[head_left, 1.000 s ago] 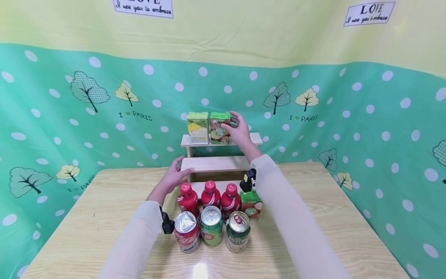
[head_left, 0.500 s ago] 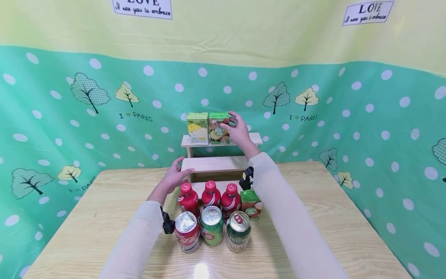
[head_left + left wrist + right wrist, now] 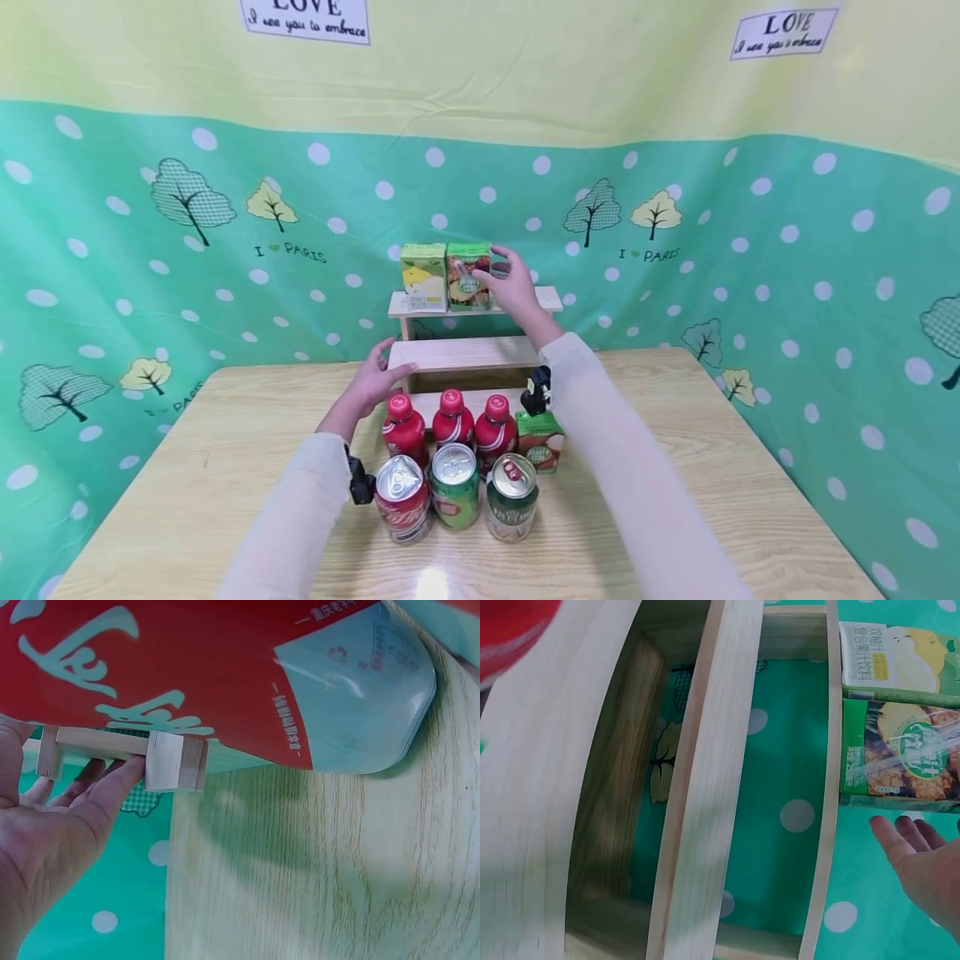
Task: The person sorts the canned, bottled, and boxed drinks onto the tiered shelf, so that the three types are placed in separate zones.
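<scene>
Pineapple ctn (image 3: 461, 285) upright, R grip (image 3: 516, 287) beside

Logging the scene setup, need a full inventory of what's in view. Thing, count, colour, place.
pineapple box: 1, green and brown, top shelf
yellow-fruit box: 1, light green, yellow and white, beside it, to the left
third box: 1, green and brown, right of the bottles
bottles: 3, red, behind the cans
cans: 3, red, green, dark green, front row on table
rack: 1, pale wood, behind bottles
table: 1, light wood, underneath
hanging cloth: yellow over green, background
wrist cameras: 2, black, one per wrist
sleeves: 2, off-white, both forearms
left grip: 1, middle shelf's left end
right grip: 1, right of pineapple box
</scene>
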Motion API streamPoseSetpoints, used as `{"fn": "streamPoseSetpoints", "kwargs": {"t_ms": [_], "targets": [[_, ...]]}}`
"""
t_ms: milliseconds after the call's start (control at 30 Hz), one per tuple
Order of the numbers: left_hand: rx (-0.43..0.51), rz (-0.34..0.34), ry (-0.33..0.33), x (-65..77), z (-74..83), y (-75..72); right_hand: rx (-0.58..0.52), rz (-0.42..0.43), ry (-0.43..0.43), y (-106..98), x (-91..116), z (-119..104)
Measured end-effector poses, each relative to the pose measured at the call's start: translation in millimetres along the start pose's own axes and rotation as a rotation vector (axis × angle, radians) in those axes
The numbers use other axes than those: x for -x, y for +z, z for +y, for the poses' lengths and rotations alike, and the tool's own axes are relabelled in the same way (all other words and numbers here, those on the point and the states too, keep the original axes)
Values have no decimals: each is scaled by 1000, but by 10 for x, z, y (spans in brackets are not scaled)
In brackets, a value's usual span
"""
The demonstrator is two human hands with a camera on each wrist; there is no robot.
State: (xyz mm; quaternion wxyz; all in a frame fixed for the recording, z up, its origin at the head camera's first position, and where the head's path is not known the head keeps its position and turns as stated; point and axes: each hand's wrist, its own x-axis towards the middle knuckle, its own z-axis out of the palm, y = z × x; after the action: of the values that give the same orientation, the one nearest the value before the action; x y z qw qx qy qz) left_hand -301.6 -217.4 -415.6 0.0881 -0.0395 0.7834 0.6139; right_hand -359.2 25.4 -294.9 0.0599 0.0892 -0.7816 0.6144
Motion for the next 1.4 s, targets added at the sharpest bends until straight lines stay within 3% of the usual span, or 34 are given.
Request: {"fn": "streamPoseSetpoints", "kwargs": {"t_ms": [367,1033,1400], "targets": [[6,0,7,-18,-12,-2,66,-19,-51,-270,176,71],[-4,-21,6,18,0,-18,134,-87,-62,-668,658,378],[24,-33,12,4,2,-11,209,-106,-58,-765,953,523]]}}
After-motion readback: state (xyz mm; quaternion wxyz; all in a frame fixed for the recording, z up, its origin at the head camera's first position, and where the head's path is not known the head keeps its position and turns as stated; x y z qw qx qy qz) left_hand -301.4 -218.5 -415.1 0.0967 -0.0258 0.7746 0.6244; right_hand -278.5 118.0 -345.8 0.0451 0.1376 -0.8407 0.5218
